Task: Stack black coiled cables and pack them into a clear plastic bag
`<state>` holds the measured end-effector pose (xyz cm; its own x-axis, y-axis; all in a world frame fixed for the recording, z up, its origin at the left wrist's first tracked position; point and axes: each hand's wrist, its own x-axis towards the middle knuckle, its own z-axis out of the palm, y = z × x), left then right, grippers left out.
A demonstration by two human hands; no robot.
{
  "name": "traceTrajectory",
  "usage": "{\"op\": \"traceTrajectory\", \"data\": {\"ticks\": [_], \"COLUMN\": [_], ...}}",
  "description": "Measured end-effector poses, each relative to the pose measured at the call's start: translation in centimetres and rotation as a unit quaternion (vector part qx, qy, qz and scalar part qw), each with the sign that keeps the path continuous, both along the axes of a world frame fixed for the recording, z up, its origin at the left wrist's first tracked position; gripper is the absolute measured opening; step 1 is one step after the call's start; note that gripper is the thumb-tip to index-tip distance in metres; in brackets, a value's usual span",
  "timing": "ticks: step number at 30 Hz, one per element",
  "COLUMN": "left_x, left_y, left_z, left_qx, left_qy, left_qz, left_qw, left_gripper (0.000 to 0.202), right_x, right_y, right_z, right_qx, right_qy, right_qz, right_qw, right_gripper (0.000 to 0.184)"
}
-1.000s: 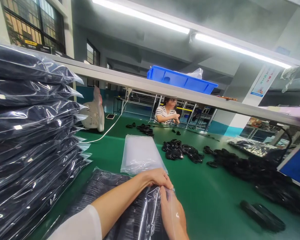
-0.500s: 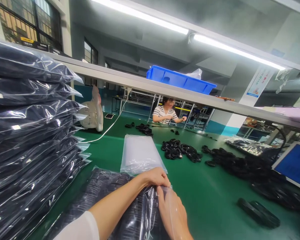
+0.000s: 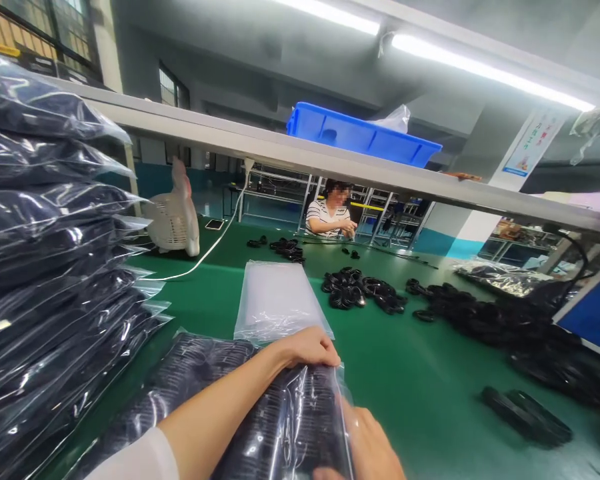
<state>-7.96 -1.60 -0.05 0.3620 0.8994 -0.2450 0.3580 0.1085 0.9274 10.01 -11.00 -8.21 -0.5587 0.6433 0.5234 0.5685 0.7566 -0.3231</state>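
A clear plastic bag [image 3: 300,413] packed with coiled black cables lies in front of me at the table's near edge. My left hand [image 3: 313,347] reaches across it, fingers closed on the bag's top right corner. Lower down, my right hand [image 3: 373,440] is wrapped along the bag's right side, its thumb over the front; its other fingers are partly hidden and a little blurred. Another filled bag [image 3: 175,380] lies to the left, partly under my left forearm. Just beyond my left hand is a flat stack of clear empty bags [image 3: 283,297].
A tall stack of filled bags [image 3: 45,267] stands at the left. Black cable coils [image 3: 363,290] lie across the green table [image 3: 405,373], with a larger heap [image 3: 470,317] and a monitor [image 3: 595,323] at right. A white fan [image 3: 173,217] and a seated person [image 3: 327,213] are farther back.
My right hand has slid down the bag's right side, away from my left hand, which keeps hold of the corner. The person opposite has brought both hands together.
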Motion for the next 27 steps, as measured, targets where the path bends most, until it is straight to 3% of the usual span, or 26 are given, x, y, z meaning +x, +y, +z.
{"op": "traceTrajectory", "data": {"ticks": [2,6,11,14,20,25,27], "left_x": [0.0,0.0,0.1,-0.2,-2.9,-5.6,-6.2], "left_y": [0.1,0.3,0.3,0.4,1.0,-0.1,-0.8], "left_z": [0.0,-0.1,-0.2,0.6,2.8,2.6,2.3], "left_qx": [0.002,0.007,0.024,0.059,0.113,0.056,0.049], "left_qy": [0.004,0.015,0.056,0.093,0.210,0.234,0.218], "left_qz": [-0.008,-0.023,-0.035,-0.028,0.020,-0.003,-0.004], "left_qw": [1.000,1.000,0.998,0.994,0.971,0.971,0.975], "left_gripper": [0.012,0.015,0.013,0.015,0.021,0.019,0.015], "right_x": [-0.7,-1.8,-3.0,-3.7,-4.2,-3.6,-3.5], "right_y": [0.3,0.4,0.0,0.1,0.3,0.5,0.5], "right_z": [0.0,0.2,2.7,3.6,2.8,3.4,3.6], "right_qx": [0.014,-0.034,-0.158,-0.181,-0.161,-0.222,-0.212], "right_qy": [-0.006,-0.003,-0.024,-0.008,0.011,0.008,0.016], "right_qz": [0.001,-0.085,-0.120,-0.132,-0.146,-0.125,-0.105], "right_qw": [1.000,0.996,0.980,0.975,0.976,0.967,0.971], "right_gripper": [0.091,0.091,0.074,0.068,0.074,0.080,0.077]}}
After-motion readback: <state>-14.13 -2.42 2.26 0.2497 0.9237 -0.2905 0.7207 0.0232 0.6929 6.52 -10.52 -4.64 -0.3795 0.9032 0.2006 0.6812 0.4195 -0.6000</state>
